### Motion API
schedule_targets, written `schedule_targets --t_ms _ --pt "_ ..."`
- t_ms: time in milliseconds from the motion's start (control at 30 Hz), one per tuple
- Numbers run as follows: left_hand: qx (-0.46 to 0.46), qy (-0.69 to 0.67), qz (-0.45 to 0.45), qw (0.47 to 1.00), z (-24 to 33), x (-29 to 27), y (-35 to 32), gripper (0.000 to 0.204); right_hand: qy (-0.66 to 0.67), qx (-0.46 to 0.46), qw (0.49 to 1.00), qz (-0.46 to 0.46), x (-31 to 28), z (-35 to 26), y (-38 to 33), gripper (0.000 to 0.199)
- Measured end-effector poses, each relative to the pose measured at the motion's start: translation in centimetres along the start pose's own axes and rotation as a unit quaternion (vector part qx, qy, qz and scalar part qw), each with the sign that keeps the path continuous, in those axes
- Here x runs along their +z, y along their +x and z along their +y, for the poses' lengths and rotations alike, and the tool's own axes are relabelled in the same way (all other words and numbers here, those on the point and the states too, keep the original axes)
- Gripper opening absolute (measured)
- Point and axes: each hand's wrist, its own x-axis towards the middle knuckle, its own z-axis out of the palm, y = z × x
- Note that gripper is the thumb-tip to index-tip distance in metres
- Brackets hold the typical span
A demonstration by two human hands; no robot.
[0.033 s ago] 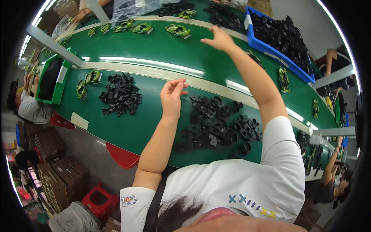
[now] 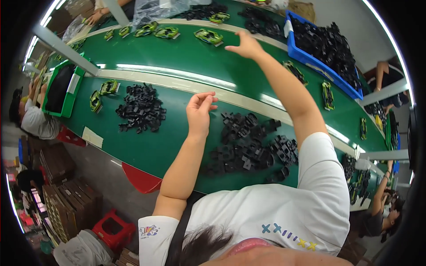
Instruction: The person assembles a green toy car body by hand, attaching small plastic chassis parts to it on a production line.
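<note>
My right hand [image 2: 246, 45] reaches over the green conveyor belt [image 2: 186, 57], thumb and fingers apart and nothing in them. Left of it, a gap away, lies a lime-green and black toy car body [image 2: 208, 37]. My left hand [image 2: 199, 113] hovers above the near side of the pale belt rail [image 2: 168, 82], its fingers loosely curled with gaps at the tips; no object shows in it. Below and right of it a pile of black plastic parts [image 2: 248, 148] covers the worktable, and a second black pile [image 2: 141, 108] lies to its left.
A blue crate [image 2: 310, 62] full of black parts stands at the far right. A green bin [image 2: 73, 88] with black contents sits at the left, near two more car bodies [image 2: 108, 87]. Metal posts [image 2: 66, 49] rise beside the belt. A red stool [image 2: 140, 178] stands by the table's edge.
My right hand has moved slightly left, nearer to the toy car body. The whole view has shifted a little; my left hand has kept its pose.
</note>
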Motion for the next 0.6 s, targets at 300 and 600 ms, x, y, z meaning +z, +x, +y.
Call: schedule_targets --t_ms 300,600 --pt "-0.023 -0.011 0.051 0.998 0.7 -1.4 1.1 0.008 -0.011 0.114 0.991 -0.07 4.9 -7.6 5.3 0.079" --pt "-0.072 -0.095 0.067 0.991 1.2 -1.9 1.5 0.043 0.168 -0.121 0.974 -0.087 -3.8 -9.9 -9.5 0.074"
